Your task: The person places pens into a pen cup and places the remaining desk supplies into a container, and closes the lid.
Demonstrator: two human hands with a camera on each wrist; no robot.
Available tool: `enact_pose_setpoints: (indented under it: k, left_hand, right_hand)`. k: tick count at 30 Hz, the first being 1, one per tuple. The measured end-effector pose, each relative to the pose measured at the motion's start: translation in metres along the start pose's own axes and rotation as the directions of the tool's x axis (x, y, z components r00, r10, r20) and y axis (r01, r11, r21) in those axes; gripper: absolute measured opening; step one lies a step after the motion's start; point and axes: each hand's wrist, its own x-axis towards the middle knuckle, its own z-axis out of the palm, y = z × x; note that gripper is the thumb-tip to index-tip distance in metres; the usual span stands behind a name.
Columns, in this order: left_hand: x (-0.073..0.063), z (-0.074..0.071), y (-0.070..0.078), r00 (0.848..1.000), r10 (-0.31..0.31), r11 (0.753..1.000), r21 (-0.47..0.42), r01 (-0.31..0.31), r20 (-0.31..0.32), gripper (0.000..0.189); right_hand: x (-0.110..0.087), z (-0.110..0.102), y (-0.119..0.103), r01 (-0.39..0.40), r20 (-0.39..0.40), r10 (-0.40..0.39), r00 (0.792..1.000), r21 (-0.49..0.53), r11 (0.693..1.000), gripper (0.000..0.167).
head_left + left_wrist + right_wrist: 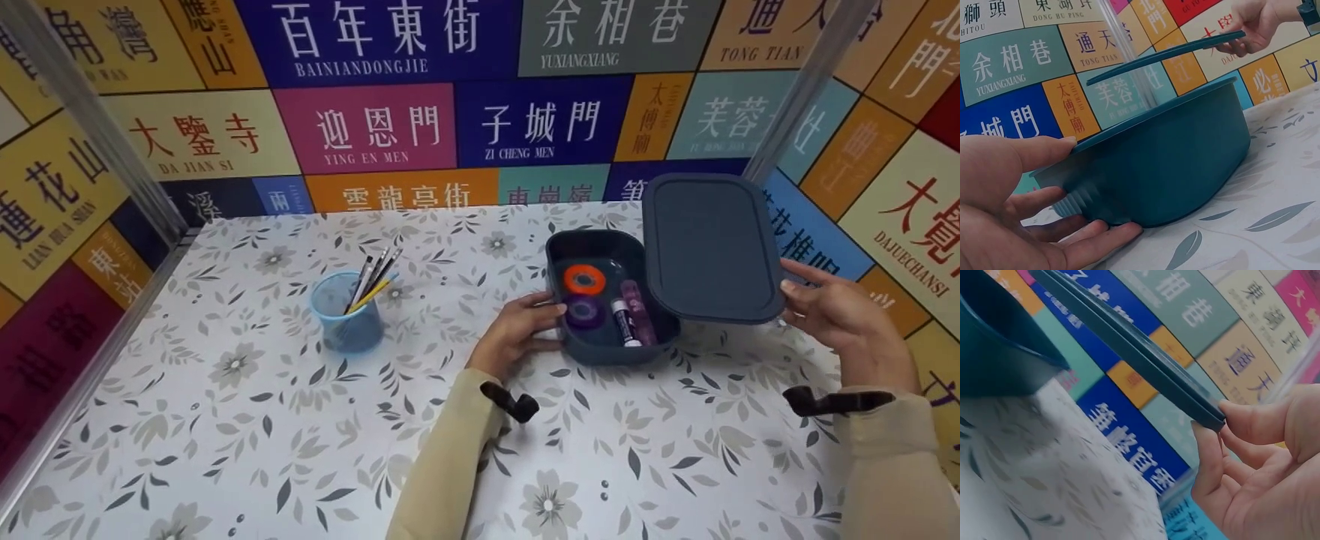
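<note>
On the right half of the table stands a dark blue-green box (615,356) without its cover. My left hand (517,334) rests against its left side, one fingertip at the rim and other fingers low along the wall in the left wrist view. The dark lid (712,247) is pinched at its right edge by my right hand (844,311), raised and tilted beside the box. Inside the box lie an orange ring-shaped roll (584,280), a purple ring-shaped roll (583,311), a white-and-purple glue stick (624,322) and a translucent purple tube (638,311).
A light blue mesh pen cup (349,326) with several pencils (369,281) stands left of the box. The table (247,420) has a floral cover. Printed panels (375,127) and clear posts (810,82) border its back and sides.
</note>
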Motion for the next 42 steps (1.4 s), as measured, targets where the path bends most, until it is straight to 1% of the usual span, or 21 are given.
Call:
enact_pose_setpoints:
  k: [3,7,12,17,22,25,27,28,31,32,33,35,37,40,42]
  left_hand:
    - [0.000,0.001,0.001,1.000,-0.006,1.000,0.016,0.006,-0.005,0.057]
    - [0.001,0.002,0.002,1.000,-0.011,0.999,0.035,0.012,-0.013,0.056]
    - [0.000,0.001,0.002,1.000,-0.007,1.000,0.028,0.007,-0.022,0.053]
    - [-0.003,0.002,0.004,1.000,0.000,1.000,0.029,0.001,-0.027,0.053]
    - [-0.003,0.001,0.008,0.999,0.010,0.999,0.043,-0.008,-0.034,0.055]
    - [-0.002,0.001,0.012,0.998,0.038,0.998,0.051,-0.035,-0.058,0.053]
    - [-0.003,0.003,0.016,0.990,0.089,0.994,0.073,-0.081,-0.112,0.050]
    - [-0.004,0.005,0.018,0.981,0.127,0.990,0.087,-0.115,-0.146,0.048]
    - [-0.006,0.011,0.026,0.942,0.248,0.967,0.112,-0.228,-0.225,0.043]
    - [-0.007,0.013,0.029,0.929,0.281,0.958,0.125,-0.258,-0.242,0.041]
    - [-0.008,0.015,0.031,0.921,0.304,0.951,0.125,-0.281,-0.244,0.040]
    - [-0.009,0.019,0.034,0.917,0.324,0.945,0.112,-0.306,-0.232,0.039]
    - [-0.011,0.023,0.035,0.917,0.326,0.944,0.128,-0.304,-0.228,0.039]
    - [-0.013,0.026,0.036,0.924,0.304,0.949,0.163,-0.272,-0.231,0.040]
    - [-0.014,0.028,0.036,0.932,0.286,0.951,0.188,-0.247,-0.224,0.040]
  right_hand:
    - [0.005,0.009,0.004,-0.015,0.003,0.015,1.000,-0.017,1.000,0.039]
    - [0.011,0.022,0.010,-0.026,-0.010,0.026,1.000,-0.065,0.998,0.036]
    - [0.019,0.036,0.015,-0.058,-0.011,0.057,0.998,-0.078,0.995,0.034]
    - [0.023,0.047,0.020,-0.086,-0.015,0.085,0.996,-0.121,0.989,0.033]
    - [0.025,0.055,0.025,-0.066,0.024,0.071,0.997,-0.150,0.986,0.033]
    - [0.027,0.059,0.028,-0.049,0.046,0.056,0.997,-0.152,0.987,0.032]
    - [0.029,0.062,0.030,-0.044,0.055,0.053,0.997,-0.151,0.988,0.032]
    - [0.029,0.063,0.031,-0.042,0.063,0.052,0.997,-0.151,0.988,0.032]
    - [0.031,0.067,0.034,-0.040,0.075,0.052,0.996,-0.160,0.986,0.033]
    - [0.032,0.069,0.035,-0.038,0.078,0.052,0.996,-0.162,0.986,0.033]
    - [0.032,0.070,0.036,-0.034,0.083,0.049,0.995,-0.168,0.985,0.033]
    - [0.031,0.072,0.037,-0.026,0.090,0.043,0.995,-0.183,0.983,0.034]
    - [0.031,0.074,0.038,-0.024,0.091,0.043,0.995,-0.201,0.979,0.034]
    - [0.032,0.078,0.040,-0.029,0.088,0.051,0.995,-0.229,0.973,0.034]
    - [0.033,0.080,0.041,-0.039,0.076,0.059,0.995,-0.244,0.969,0.034]
